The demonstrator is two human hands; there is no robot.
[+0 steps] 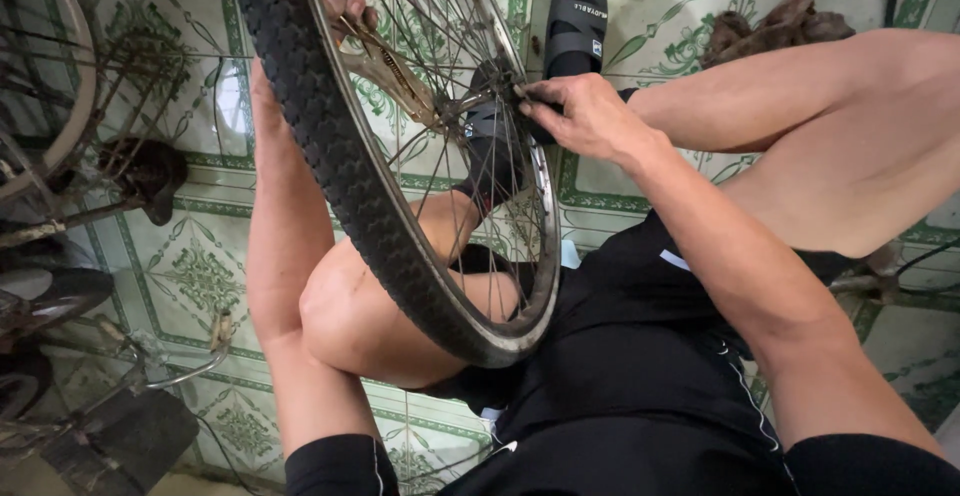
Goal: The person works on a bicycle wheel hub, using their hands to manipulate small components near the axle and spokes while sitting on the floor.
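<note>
A: What's underfoot?
B: Green-patterned floor tiles (200, 266), bicycle parts (60, 196) at left.
A: The hands?
B: The bicycle wheel (330, 156) stands between the knees; right hand (585, 116) pinches its hub (470, 116), left hand (345, 1) grips a wrench (395, 71).

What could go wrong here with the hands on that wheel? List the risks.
1. The right hand pinches at the hub among the spokes; if the wheel turned, fingers could get caught.
2. The left hand grips a wrench through the spokes; a slip might knock knuckles against them.
3. The wheel rests only between the knees, so it may tip.
</note>
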